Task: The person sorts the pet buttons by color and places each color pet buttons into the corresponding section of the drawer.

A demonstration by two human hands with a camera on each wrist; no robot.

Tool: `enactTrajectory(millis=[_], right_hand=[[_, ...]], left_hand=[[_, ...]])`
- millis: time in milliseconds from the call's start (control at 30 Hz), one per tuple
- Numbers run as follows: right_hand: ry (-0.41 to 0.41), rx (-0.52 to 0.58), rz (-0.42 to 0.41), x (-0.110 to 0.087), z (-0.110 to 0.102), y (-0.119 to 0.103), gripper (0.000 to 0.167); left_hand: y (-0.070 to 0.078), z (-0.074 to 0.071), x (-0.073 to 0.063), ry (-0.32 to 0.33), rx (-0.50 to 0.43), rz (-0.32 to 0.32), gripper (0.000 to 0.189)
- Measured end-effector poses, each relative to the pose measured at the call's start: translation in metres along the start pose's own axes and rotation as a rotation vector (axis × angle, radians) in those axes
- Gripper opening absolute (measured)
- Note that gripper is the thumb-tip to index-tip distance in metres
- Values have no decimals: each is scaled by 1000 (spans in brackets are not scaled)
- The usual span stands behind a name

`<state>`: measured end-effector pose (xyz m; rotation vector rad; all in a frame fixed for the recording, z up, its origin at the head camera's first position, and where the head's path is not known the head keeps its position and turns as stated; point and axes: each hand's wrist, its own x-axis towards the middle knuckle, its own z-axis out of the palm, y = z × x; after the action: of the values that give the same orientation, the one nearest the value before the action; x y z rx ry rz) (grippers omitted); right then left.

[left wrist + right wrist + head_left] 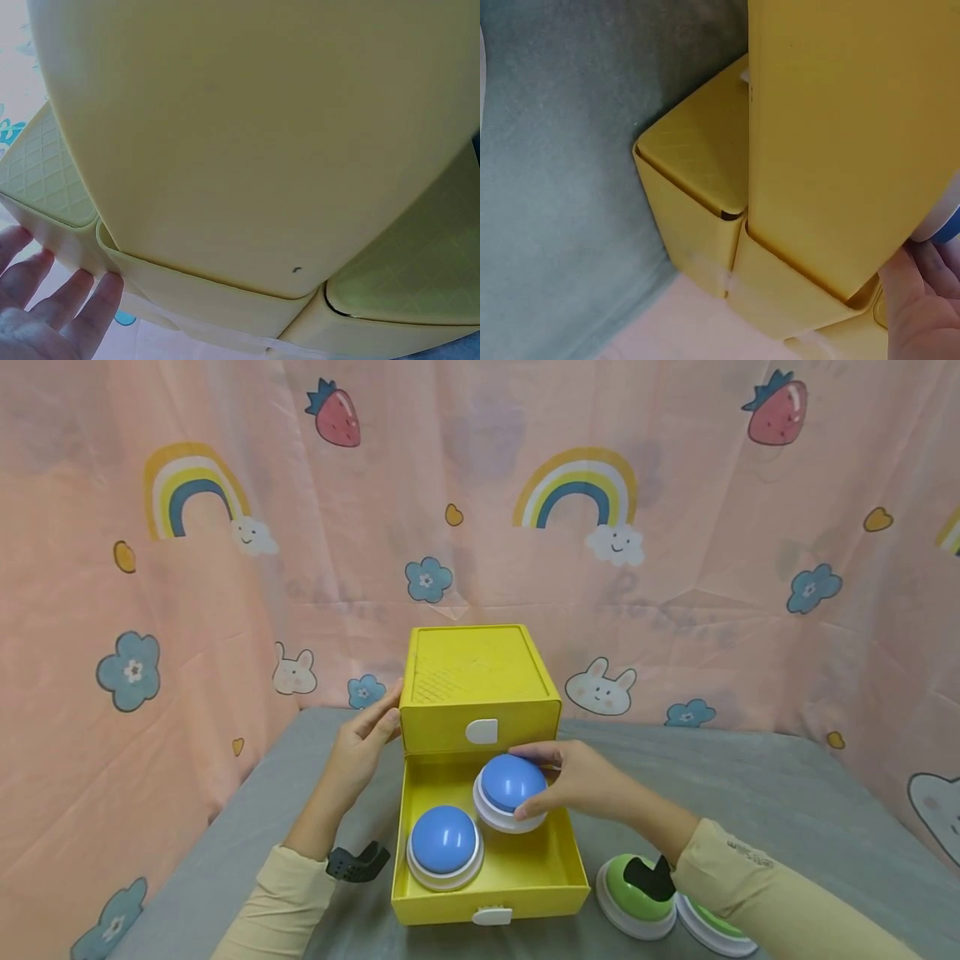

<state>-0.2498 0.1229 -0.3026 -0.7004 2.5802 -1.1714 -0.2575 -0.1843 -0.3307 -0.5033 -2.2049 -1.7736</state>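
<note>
A yellow drawer cabinet (480,664) stands in the middle, its lower drawer (532,868) pulled out toward me. My right hand (588,781) grips a blue dome button (512,783) with a white base, thumb in front and fingers behind, over the right rear part of the drawer. In the right wrist view only a sliver of that button (949,225) shows past the drawer's side. Another blue dome button (444,842) sits in the drawer's left front part. My left hand (358,747) rests on the cabinet's left side, fingers extended along it in the left wrist view.
Two green dome buttons, one in front (637,893) and one partly under my right sleeve (716,918), lie on the grey cloth right of the drawer. White handles mark the upper drawer (482,732) and the lower one. A pink patterned curtain (480,485) hangs behind.
</note>
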Motion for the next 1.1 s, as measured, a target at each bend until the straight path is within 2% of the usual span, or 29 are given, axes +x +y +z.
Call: enactTrajectory(millis=[433,833,1100], right_hand=[[45,-161,-3,7,14,-7,77],[69,-197,-30,11,23,-5,76],[70,-209,-18,12,27,-5,77]], left_hand=[[0,0,0,-1,7,4,49],[0,0,0,-8,14,4,49],[-1,-1,-1,-5,14,1,50]])
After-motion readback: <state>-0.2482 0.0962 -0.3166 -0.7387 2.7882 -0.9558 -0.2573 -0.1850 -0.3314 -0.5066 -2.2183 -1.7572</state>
